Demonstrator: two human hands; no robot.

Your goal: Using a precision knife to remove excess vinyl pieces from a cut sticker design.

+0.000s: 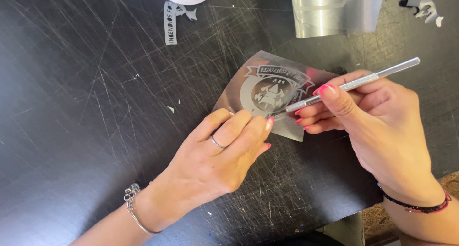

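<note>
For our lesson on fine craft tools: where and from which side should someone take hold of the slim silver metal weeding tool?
Grip the slim silver metal weeding tool on its textured middle section, as the right hand does, coming from the right. The shaft slants up to the right, its tip down on the grey decal sheet, which the left hand pins flat.

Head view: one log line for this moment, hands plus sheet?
left hand pins vinyl sheet | right hand holds metal weeding tool, tip on emblem | scratched black table
</note>
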